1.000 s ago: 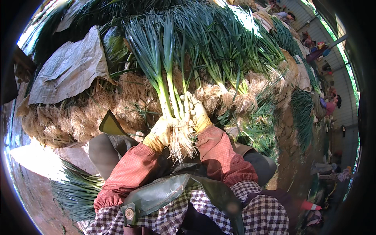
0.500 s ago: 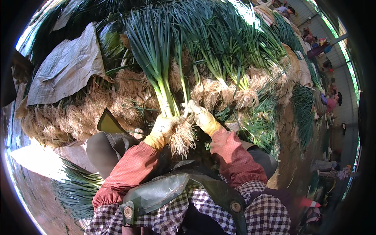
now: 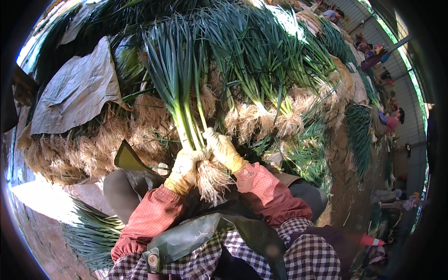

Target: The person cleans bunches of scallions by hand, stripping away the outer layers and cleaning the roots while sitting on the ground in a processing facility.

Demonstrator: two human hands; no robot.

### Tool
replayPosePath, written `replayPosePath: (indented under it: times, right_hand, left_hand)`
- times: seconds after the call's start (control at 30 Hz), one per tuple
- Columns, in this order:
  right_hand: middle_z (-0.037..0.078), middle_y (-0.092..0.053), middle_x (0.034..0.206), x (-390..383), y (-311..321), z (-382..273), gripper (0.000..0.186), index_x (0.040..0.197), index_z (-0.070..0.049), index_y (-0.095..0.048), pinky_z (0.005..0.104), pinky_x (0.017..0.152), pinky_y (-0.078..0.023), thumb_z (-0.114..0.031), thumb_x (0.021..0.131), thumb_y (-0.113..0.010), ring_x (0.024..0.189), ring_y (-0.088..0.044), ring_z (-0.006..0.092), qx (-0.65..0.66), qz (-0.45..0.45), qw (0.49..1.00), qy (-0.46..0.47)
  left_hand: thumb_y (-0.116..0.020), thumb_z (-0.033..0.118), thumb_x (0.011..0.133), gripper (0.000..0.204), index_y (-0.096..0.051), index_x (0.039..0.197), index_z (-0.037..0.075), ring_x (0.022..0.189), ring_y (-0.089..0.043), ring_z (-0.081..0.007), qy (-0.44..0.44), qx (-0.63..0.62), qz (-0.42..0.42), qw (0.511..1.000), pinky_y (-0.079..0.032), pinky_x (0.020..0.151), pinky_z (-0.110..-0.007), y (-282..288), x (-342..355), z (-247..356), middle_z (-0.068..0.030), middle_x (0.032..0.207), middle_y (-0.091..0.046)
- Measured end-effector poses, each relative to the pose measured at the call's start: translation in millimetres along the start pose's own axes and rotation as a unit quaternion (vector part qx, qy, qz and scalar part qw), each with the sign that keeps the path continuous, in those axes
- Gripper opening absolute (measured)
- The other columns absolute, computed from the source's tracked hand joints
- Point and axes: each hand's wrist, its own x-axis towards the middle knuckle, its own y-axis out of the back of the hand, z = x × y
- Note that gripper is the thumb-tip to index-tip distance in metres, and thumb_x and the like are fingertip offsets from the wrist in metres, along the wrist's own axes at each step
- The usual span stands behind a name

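My left hand [image 3: 185, 164], in a pale yellow glove, is closed round a bunch of green onions [image 3: 183, 122] just above its roots. The leaves fan out away from me, and the pale, shaggy roots [image 3: 212, 179] hang below the fist. Right beside it, my right hand [image 3: 223, 148], in a matching glove, is closed on the lower part of a single stalk at the bunch's right side. Its fingers touch the left hand and the bunch, hiding the stalk's base.
A long heap of green onions [image 3: 261, 56] lies ahead, roots toward me. A whitish woven sheet [image 3: 77, 91] covers its left part. More onions [image 3: 95, 233] lie on the ground at lower left, loose leaves [image 3: 305, 156] at right. Other people [image 3: 392, 121] are at the far right.
Both hands have come nearer to me and a little left with the bunch. The right hand's single stalk, apart at its base before, is now up against the bunch.
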Motion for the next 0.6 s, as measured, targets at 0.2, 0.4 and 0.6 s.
replayPosePath:
  times: [0.2,0.4,0.6]
  right_hand:
    - [0.015,-0.061,0.085,78,64,-38,0.040,0.101,-0.002,-0.053,0.0360,0.068,-0.047,-0.034,0.077,-0.058,0.075,-0.059,0.0250,-0.620,0.092,0.777,-0.050]
    - [0.008,-0.060,0.079,102,76,-23,0.030,0.093,-0.001,-0.052,0.0346,0.066,-0.048,-0.028,0.078,-0.056,0.072,-0.058,0.0200,-0.394,0.208,0.895,-0.030]
    - [0.006,-0.058,0.075,21,18,-17,0.017,0.086,0.000,-0.058,0.0253,0.063,-0.046,-0.013,0.078,-0.052,0.067,-0.055,0.0141,0.344,0.021,0.923,-0.173]
  left_hand:
    - [-0.056,-0.009,0.072,0.027,-0.053,0.099,-0.004,0.061,-0.056,-0.0145,-0.004,-0.033,-0.067,0.997,-0.047,0.054,-0.023,-9,3,10,-0.0075,0.076,-0.058]
    - [-0.055,-0.008,0.072,0.024,-0.055,0.095,-0.006,0.057,-0.056,-0.0157,0.016,0.037,0.017,0.999,-0.048,0.053,-0.023,-6,16,10,-0.0087,0.073,-0.059]
    - [-0.057,-0.002,0.075,0.026,-0.052,0.101,-0.002,0.072,-0.060,-0.0191,0.084,-0.032,-0.069,0.994,-0.052,0.068,-0.030,-8,10,3,-0.0079,0.084,-0.059]
